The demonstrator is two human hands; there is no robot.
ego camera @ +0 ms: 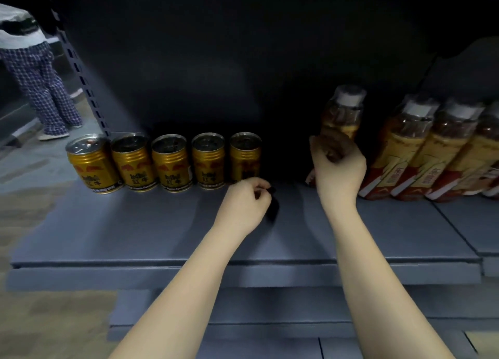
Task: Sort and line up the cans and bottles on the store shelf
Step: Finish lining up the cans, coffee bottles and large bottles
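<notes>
Several gold cans stand in a row on the grey shelf (135,223), from the leftmost can (93,164) to the rightmost can (245,159). My left hand (247,200) hovers just in front of the rightmost can, fingers curled, with nothing visibly in it. My right hand (337,167) grips a tea bottle (343,113) with a white cap around its middle, upright, left of a row of matching tea bottles (421,148) that lean at the right. A dark gap lies between the cans and the held bottle.
A person in checked trousers (46,88) stands in the aisle at the far left. A perforated shelf upright (81,72) rises behind the leftmost can. A lower shelf (270,318) juts out beneath. The shelf's front half is bare.
</notes>
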